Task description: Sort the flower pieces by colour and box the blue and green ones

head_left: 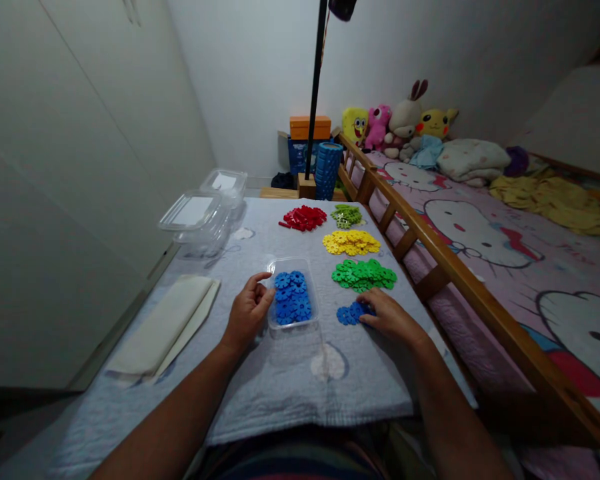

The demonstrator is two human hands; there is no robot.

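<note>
A clear plastic container [316, 303] stands on the cloth-covered table, with several blue flower-shaped discs [293, 297] lying in it. My left hand [251, 310] holds the container's left side, thumb and forefinger curled at the rim. To the right, a small group of blue flower-shaped discs [347, 315] lies on the cloth. My right hand [387, 315] closes its fingers on the right end of that group, partly hiding the discs there. Just beyond it is a pile of green flower-shaped discs [364, 273].
Farther back lie piles of yellow discs [351, 242], red pieces [305, 218] and light green pieces [347, 215]. Stacked clear containers [200, 223] and a folded cream cloth [167, 327] are on the left. A wooden bed rail [430, 243] borders the table's right side.
</note>
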